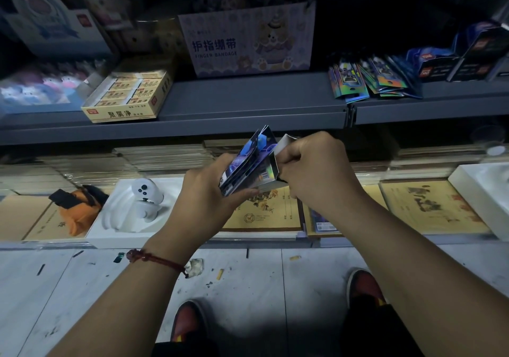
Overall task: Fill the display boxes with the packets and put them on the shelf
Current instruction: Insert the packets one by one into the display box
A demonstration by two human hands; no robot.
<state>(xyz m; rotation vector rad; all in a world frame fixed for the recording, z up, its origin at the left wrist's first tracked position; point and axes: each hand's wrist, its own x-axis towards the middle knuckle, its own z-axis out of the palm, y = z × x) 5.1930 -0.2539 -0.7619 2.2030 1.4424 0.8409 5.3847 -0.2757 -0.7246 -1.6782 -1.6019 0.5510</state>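
Note:
A small dark-blue display box with shiny printed panels is held in front of the grey shelf, its flaps partly unfolded. My left hand grips its lower left side from below. My right hand pinches its pale right flap. Loose holographic packets lie fanned out on the shelf at the right. Behind them stand dark-blue display boxes of the same kind.
On the shelf are a yellow eraser box, a finger bandage carton and plush-toy boxes. Below lie notebooks, a white tray with a white controller and an orange pouch. My shoes stand on a littered tile floor.

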